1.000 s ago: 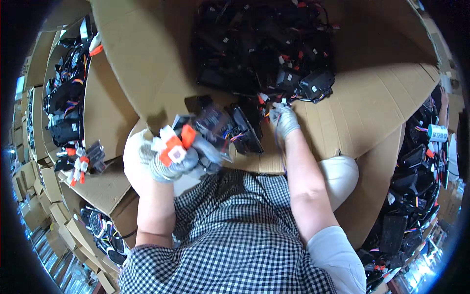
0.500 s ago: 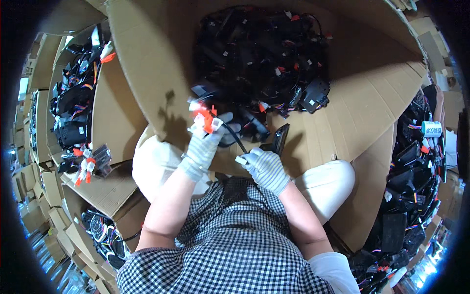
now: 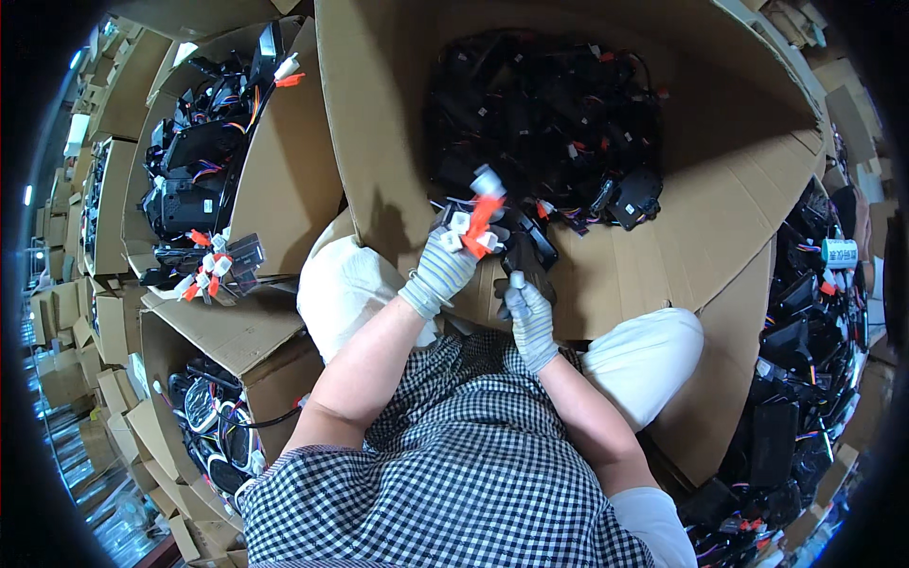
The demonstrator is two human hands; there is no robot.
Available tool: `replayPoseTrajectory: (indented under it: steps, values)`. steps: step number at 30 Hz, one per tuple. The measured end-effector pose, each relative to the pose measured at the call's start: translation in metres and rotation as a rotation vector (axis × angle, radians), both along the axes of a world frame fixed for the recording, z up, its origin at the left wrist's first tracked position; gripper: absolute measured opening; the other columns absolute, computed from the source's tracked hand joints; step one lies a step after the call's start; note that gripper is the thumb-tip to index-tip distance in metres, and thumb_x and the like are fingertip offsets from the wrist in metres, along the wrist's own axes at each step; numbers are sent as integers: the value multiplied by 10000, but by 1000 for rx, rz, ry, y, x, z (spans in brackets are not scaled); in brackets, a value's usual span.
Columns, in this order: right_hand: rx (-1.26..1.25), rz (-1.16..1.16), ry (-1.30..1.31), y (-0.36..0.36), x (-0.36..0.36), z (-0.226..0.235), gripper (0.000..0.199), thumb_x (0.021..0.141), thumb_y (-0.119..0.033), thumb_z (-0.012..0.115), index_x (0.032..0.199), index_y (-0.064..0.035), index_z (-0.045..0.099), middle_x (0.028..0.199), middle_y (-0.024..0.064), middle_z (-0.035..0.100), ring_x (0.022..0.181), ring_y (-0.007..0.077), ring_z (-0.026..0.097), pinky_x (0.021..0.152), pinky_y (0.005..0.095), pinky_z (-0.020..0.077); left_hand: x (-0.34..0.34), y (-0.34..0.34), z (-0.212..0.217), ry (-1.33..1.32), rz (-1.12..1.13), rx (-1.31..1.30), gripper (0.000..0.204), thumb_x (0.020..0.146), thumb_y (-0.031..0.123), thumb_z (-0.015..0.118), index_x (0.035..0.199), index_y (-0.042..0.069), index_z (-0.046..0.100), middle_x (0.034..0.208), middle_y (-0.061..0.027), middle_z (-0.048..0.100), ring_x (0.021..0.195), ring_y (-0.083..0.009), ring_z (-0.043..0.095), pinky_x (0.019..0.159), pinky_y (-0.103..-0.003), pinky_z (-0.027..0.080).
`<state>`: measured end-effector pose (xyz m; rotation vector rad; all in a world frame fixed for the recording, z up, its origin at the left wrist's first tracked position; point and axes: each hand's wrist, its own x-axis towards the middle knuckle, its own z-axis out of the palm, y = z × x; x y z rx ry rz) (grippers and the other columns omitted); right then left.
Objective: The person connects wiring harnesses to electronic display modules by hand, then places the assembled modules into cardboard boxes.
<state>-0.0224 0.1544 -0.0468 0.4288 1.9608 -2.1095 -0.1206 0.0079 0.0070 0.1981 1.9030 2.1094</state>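
My left hand (image 3: 440,272), in a striped grey-white glove, is closed round a cluster of white and orange connectors (image 3: 480,229). The connectors stick up past the fingers, and one pale end is smeared by motion. In the same kind of glove, my right hand (image 3: 531,324) is closed on a dark black part (image 3: 532,269) just right of the cluster. Its exact shape is hard to make out against the shadow. Both hands are above the near cardboard flap, between my knees. Behind them a heap of black wired units (image 3: 549,123) fills the deep part of the carton.
The large open carton (image 3: 682,246) spreads in front of me. On the left stands a box (image 3: 289,161) of black units, with white and orange connectors (image 3: 210,270) at its near end. Below it sits a box of cables (image 3: 213,426). More black units (image 3: 776,435) lie at right.
The view has shifted, so the boxes sit further right. My two hands have come closer together. The black cable stretched between them no longer shows; my right hand now has a dark part at its fingers.
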Motion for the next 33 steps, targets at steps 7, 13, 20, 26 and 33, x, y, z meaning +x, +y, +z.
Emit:
replayPoseTrajectory:
  steps: [7,13,20,26,33]
  values:
    - [441,265,314,1,-4,20,271,873,-286,534,784,-33,571,641,122,528,565,260,537,534,345,450,-9,5,6,-292,267,246,347,893,197,507,1141,2,363,1129,-179,535,901,-290,620,765,-359,528]
    - [859,552,597,-8,6,18,149,775,-197,583,803,-51,582,728,118,546,612,294,561,554,394,457,-16,-2,12,-330,289,93,289,890,247,527,1058,26,446,870,-114,597,690,-208,622,608,-301,526]
    - [911,483,702,-8,6,21,163,727,-144,597,870,-66,598,742,92,530,602,271,553,549,377,453,-11,-1,-1,-428,391,-60,208,866,231,572,984,91,475,786,-46,550,595,-144,568,469,-256,480]
    - [947,640,740,-7,5,22,100,745,-148,541,807,-78,577,744,90,532,622,250,560,578,373,457,-15,2,14,-447,334,95,208,868,226,570,999,124,444,931,-35,517,740,-163,584,538,-256,478]
    - [971,803,774,-7,7,22,171,771,-157,488,873,-65,591,763,85,546,664,236,569,634,359,462,-13,-2,7,-434,269,42,180,858,184,584,1006,107,516,898,-12,547,724,-109,568,625,-230,439]
